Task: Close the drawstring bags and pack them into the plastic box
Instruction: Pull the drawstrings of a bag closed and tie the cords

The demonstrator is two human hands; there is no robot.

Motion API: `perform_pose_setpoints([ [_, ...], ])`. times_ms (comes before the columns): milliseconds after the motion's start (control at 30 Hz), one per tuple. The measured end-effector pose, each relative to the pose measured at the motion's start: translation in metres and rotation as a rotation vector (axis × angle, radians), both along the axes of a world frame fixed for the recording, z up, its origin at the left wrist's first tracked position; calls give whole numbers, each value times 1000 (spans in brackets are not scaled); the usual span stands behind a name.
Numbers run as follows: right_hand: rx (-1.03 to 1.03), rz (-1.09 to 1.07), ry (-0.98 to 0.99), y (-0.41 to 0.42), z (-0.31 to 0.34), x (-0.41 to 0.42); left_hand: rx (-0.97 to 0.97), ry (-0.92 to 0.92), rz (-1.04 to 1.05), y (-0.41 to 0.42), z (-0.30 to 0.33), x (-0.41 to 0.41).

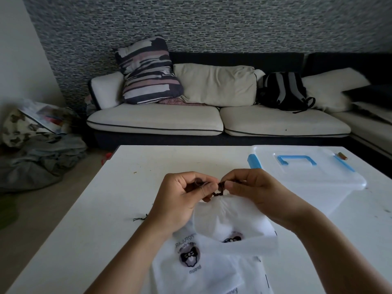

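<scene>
My left hand: pinching the dark drawstring.
My right hand: pinching the same cord.
Drawstring bag: white, gathered mouth just below my fingertips, on the table.
Plastic box: lidded, just beside my right hand.

On the lower drawstring bag, near the table's near edge, you can read "POPULAR" arched over a round bow-tie emblem, upside down from your seat, its first letter partly covered. Under it runs a line starting "Especially for", and past the emblem stands "broun". Print on the upper bag is too small to read.
</scene>
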State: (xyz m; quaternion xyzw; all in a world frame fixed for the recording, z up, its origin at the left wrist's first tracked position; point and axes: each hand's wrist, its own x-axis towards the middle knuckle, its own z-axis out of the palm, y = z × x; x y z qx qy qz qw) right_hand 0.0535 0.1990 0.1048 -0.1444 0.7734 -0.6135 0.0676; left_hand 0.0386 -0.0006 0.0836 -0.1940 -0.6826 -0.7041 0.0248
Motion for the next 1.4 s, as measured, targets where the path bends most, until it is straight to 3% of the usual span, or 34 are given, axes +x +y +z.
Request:
perform_pose_setpoints([
  [300, 54, -145, 154, -15, -3, -2, -74, 12, 65, -1, -2, 0],
  [500, 59, -130, 98, -16, -2, 0, -117, -9, 56, -4, -4, -2],
  [900, 429, -142, 224, -13, -1, 0, -45, -188, 0, 0, -5, -1],
  [1167, 232, -164, 208, -19, -6, 2, 62, -220, 34, -2, 0, -1],
  [1400, -78, -148, 103, -21, -8, 1, 154, -310, -150, -17, 6, -4],
])
